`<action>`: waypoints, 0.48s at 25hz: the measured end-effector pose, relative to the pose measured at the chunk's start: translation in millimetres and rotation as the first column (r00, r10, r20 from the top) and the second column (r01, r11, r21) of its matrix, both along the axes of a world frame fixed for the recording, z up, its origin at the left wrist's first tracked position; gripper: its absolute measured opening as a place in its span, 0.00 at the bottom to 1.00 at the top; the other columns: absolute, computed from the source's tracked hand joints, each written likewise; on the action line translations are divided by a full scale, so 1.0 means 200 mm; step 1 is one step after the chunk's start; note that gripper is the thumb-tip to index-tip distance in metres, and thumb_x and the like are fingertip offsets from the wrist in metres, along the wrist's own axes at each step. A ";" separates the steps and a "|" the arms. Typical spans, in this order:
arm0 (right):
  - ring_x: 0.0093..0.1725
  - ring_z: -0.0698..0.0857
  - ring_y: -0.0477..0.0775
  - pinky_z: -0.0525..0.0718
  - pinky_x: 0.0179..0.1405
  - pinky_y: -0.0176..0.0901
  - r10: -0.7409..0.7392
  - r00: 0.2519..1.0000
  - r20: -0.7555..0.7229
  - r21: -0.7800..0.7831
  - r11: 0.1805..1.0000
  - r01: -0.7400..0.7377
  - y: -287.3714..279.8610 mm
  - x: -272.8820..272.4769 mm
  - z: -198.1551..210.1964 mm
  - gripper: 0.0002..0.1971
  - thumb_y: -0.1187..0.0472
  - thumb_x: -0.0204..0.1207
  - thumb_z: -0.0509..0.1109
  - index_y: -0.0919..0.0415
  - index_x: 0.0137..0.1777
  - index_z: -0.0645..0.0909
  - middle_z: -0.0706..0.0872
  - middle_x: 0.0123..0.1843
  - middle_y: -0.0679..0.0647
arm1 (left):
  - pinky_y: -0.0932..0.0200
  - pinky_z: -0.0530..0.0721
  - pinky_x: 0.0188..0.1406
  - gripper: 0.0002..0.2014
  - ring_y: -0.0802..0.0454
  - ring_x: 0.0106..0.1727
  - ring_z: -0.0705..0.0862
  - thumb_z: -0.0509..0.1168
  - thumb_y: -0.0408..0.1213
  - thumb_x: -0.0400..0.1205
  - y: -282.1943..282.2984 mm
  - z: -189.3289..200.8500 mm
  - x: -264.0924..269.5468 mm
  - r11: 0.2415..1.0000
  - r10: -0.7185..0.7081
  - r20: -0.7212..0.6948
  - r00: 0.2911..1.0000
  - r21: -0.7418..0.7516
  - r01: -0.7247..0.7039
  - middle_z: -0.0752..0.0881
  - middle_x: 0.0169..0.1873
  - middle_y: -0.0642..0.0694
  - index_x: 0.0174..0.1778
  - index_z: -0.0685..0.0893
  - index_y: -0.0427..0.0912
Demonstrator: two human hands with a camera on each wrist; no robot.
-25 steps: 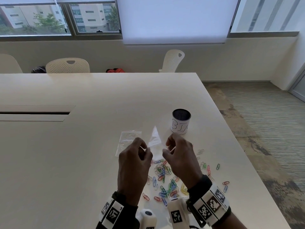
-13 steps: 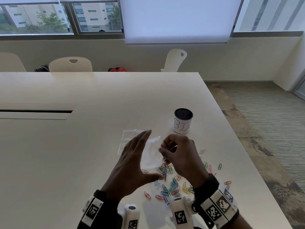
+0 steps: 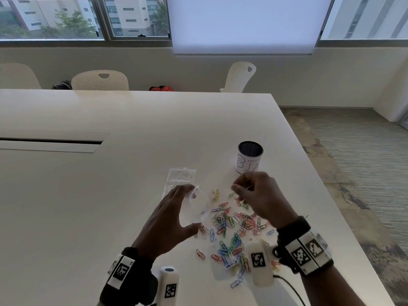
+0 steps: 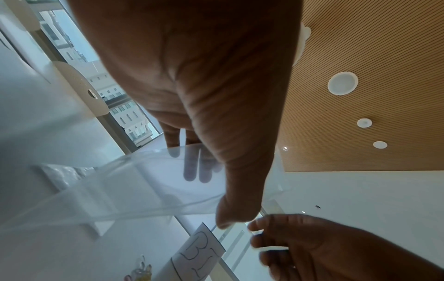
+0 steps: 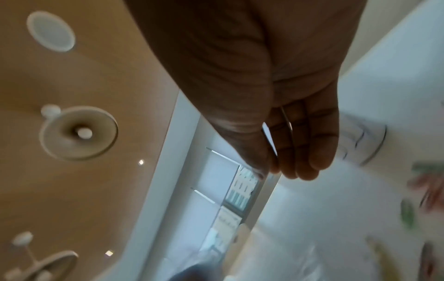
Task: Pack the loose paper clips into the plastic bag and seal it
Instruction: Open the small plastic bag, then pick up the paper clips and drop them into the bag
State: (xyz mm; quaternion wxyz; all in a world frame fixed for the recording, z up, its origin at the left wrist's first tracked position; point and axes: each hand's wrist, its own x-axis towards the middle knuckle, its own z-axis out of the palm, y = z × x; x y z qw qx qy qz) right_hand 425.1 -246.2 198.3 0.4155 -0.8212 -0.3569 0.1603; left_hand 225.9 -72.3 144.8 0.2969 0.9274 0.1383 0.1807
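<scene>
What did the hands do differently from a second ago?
The right hand let go of the plastic bag and moved right, now pinching what looks like one clip. The left hand opened wider and holds the bag alone, lower. The paper clips, bin and spare bags stayed put.

White table (image 3: 110, 195), white chairs (image 3: 99, 80), windows (image 3: 66, 17), striped carpet (image 3: 364, 151).

hand (image 5: 276, 95): fingers together, thumb against them, pinching a thin clip (image 5: 287, 121)
beyond fingertips: labelled cup (image 5: 363, 144)
right of grip: blurred coloured clips (image 5: 408, 213) on table (image 5: 312, 228)
</scene>
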 end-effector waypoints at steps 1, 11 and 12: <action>0.37 0.90 0.46 0.85 0.38 0.30 -0.024 0.995 0.096 -0.048 0.998 0.029 0.00 0.06 -0.04 0.03 0.62 0.80 0.78 0.56 0.46 0.88 0.93 0.40 0.49 | 0.60 0.79 0.74 0.42 0.62 0.72 0.80 0.82 0.55 0.73 0.01 -0.01 -0.02 1.000 0.009 -0.004 1.000 -0.008 -0.009 0.80 0.69 0.64 0.81 0.71 0.56; 0.72 0.83 0.55 0.82 0.74 0.48 0.448 0.857 0.256 -0.388 0.859 -0.333 0.34 0.21 -0.36 0.18 0.67 0.86 0.68 0.58 0.75 0.82 0.83 0.76 0.54 | 0.64 0.77 0.70 0.39 0.66 0.69 0.79 0.74 0.63 0.70 0.06 -0.10 -0.09 0.989 0.069 -0.018 0.997 -0.126 -0.071 0.79 0.64 0.67 0.77 0.73 0.57; 0.74 0.81 0.55 0.80 0.76 0.50 0.478 0.841 0.253 -0.416 0.839 -0.352 0.37 0.22 -0.38 0.20 0.69 0.87 0.65 0.58 0.77 0.81 0.81 0.78 0.54 | 0.64 0.77 0.69 0.39 0.66 0.69 0.80 0.75 0.62 0.70 0.06 -0.10 -0.08 0.989 0.070 -0.018 0.997 -0.132 -0.072 0.80 0.64 0.67 0.77 0.73 0.57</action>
